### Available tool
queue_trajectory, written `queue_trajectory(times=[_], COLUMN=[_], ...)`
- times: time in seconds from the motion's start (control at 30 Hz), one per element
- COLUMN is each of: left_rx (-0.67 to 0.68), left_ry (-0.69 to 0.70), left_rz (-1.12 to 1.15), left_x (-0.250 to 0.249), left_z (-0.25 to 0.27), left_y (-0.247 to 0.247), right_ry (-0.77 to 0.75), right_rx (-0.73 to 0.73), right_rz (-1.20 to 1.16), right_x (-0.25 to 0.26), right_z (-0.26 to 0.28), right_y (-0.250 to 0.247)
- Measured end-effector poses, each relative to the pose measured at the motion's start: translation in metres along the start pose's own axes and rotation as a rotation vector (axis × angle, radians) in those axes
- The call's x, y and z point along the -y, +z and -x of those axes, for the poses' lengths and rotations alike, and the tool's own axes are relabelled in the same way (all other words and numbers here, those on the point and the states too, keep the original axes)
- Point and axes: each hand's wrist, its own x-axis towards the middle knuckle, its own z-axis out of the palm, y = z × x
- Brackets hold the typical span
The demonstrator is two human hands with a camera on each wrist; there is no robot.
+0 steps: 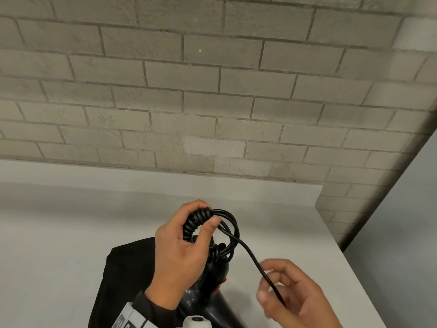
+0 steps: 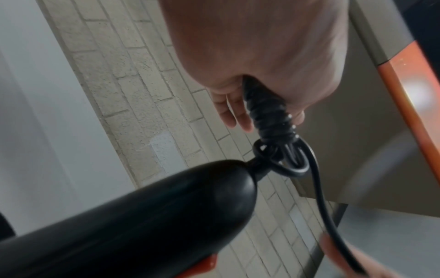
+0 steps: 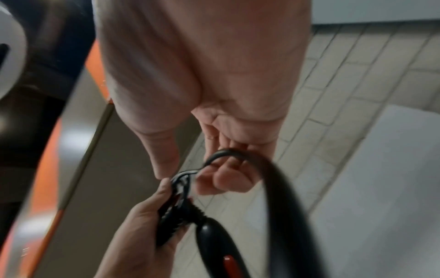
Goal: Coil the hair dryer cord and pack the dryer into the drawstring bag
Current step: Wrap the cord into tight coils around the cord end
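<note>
My left hand [image 1: 207,214] grips the tightly wound bundle of black cord [image 1: 197,224] and holds it above the table. The black hair dryer [image 1: 216,301] hangs below that bundle; in the left wrist view its handle [image 2: 166,206] fills the foreground under the wound cord [image 2: 271,120]. A loose length of cord [image 1: 250,254] runs down to the right into my right hand [image 1: 269,282], whose fingers [image 3: 223,178] curl around the cord [image 3: 273,188]. The black drawstring bag [image 1: 127,275] lies flat on the table under my left forearm. A red switch [image 3: 228,263] shows on the dryer handle.
The white table [image 1: 71,233] stands against a grey brick wall [image 1: 212,91]. Its right edge [image 1: 350,256] runs diagonally close to my right hand, with floor beyond. An orange-edged panel [image 2: 404,105] appears in the wrist views.
</note>
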Motion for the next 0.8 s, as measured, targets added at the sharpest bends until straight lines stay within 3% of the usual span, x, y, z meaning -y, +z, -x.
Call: queue_trajectory(times=[0.2, 0.4, 0.57, 0.8], left_rx=[0.030, 0.042, 0.092, 0.168], left_ry=[0.047, 0.076, 0.128, 0.198], left_rz=[-0.071, -0.088, -0.076, -0.082], left_x=[-0.006, -0.007, -0.009, -0.008], left_z=[0.002, 0.001, 0.002, 0.001], left_y=[0.003, -0.004, -0.008, -0.010], right_ry=[-0.179, -0.551, -0.738, -0.729], right_rx=[-0.143, -0.194, -0.129, -0.020], right_rz=[0.556, 0.912, 0.921, 0.812], right_x=[0.021, 0.041, 0.066, 0.080], right_z=[-0.010, -0.027, -0.041, -0.064], right_y=[0.032, 0.026, 0.017, 0.016])
